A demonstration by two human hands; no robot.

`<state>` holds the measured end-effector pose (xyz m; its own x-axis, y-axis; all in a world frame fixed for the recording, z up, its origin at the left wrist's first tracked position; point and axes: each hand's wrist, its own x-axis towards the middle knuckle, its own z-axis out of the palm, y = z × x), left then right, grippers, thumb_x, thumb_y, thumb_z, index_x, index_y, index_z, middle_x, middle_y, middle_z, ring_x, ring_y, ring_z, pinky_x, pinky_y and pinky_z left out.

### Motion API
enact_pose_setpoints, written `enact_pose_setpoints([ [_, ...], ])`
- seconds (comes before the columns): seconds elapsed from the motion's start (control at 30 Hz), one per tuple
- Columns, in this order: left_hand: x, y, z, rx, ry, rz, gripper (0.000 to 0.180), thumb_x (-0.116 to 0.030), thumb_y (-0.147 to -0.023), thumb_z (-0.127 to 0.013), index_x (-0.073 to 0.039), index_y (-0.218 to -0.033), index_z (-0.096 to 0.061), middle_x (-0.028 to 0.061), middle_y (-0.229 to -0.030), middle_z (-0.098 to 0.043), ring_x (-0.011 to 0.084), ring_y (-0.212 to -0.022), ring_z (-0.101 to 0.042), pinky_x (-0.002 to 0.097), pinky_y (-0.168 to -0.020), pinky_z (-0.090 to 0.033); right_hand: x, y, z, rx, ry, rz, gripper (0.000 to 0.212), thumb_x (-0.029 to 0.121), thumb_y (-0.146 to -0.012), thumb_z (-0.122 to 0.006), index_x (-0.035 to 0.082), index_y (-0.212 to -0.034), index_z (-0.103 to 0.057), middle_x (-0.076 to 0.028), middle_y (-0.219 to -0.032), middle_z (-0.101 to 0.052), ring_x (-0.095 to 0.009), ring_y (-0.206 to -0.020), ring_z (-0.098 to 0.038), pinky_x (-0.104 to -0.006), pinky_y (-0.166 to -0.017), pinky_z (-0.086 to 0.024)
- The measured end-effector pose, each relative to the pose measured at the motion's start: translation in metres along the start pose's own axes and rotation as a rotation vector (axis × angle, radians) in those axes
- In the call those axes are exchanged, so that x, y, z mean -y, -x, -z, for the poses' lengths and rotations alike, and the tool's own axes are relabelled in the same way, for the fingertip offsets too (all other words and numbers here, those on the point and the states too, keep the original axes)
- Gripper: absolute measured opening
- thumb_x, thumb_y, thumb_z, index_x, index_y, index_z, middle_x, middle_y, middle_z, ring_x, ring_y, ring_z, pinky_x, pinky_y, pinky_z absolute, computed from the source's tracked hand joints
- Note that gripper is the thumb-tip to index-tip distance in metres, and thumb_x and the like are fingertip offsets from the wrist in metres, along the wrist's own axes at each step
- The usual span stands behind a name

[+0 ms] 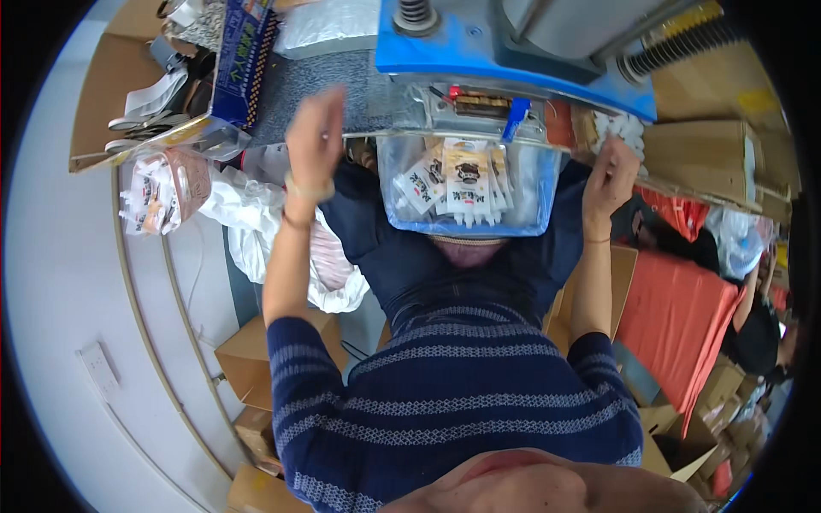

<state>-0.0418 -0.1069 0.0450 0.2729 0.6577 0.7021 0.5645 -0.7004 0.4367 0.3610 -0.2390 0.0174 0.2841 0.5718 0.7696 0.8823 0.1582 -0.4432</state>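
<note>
My left hand is raised over the near edge of the grey-topped bench, its fingers smeared by motion. At the right edge of the bench, my right hand has its fingers curled together beside a pile of small white pieces. Whatever it may hold is hidden. Between my hands, a clear bin with a blue rim rests at my lap. White printed spout pouches lie in it. Above the bin sits a metal fixture with a blue clip and a red knob.
A blue press with springs stands at the back. To the left are a dark blue box, a carton of odds and ends and a bag of pouches. Cartons and red sacks fill the right, with another person beyond.
</note>
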Motion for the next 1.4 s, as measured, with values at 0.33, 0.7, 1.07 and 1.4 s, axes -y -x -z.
enact_pose_setpoints([
  [0.33,0.068,0.197,-0.119,0.189,0.614,1.294,0.047,-0.037,-0.089,-0.073,0.003,-0.113,-0.066,0.0038,-0.086,-0.069,0.0146,-0.072,-0.063,0.0273,-0.07,-0.052,-0.139,0.131,-0.051,0.646,0.11,-0.709,0.046,0.041,-0.089,-0.067,0.001,-0.112,-0.068,-0.019,-0.111,-0.068,-0.038,-0.101,-0.066,-0.0408,-0.086,-0.051],
  [0.7,0.067,0.159,-0.164,0.046,0.628,1.071,0.021,0.0,-0.069,-0.08,-0.003,-0.076,-0.06,0.0028,-0.077,-0.065,0.0122,-0.069,-0.057,0.0287,-0.067,-0.047,-0.182,0.151,-0.079,0.25,-0.235,-0.983,0.03,0.024,-0.083,-0.075,0.007,-0.106,-0.073,-0.011,-0.097,-0.074,-0.022,-0.091,-0.07,-0.0338,-0.081,-0.052],
  [1.07,0.074,0.161,-0.157,-0.057,0.547,0.813,0.007,-0.002,-0.078,-0.072,-0.002,-0.084,-0.069,0.0047,-0.073,-0.064,0.0184,-0.066,-0.059,0.0293,-0.066,-0.047,-0.114,0.139,-0.094,0.352,-0.235,-0.796,0.021,0.015,-0.086,-0.076,0.001,-0.099,-0.069,0.0,-0.084,-0.067,-0.007,-0.072,-0.054,-0.0243,-0.067,-0.045],
  [1.4,0.016,0.16,-0.014,0.179,-0.129,0.482,0.03,-0.006,-0.072,-0.08,-0.001,-0.071,-0.05,0.0129,-0.068,-0.05,0.0319,-0.068,-0.051,0.0401,-0.062,-0.043,-0.086,0.114,0.075,0.439,-0.317,-0.817,0.017,0.011,-0.086,-0.074,0.003,-0.101,-0.071,0.004,-0.07,-0.053,-0.004,-0.068,-0.046,-0.0206,-0.061,-0.039],
])
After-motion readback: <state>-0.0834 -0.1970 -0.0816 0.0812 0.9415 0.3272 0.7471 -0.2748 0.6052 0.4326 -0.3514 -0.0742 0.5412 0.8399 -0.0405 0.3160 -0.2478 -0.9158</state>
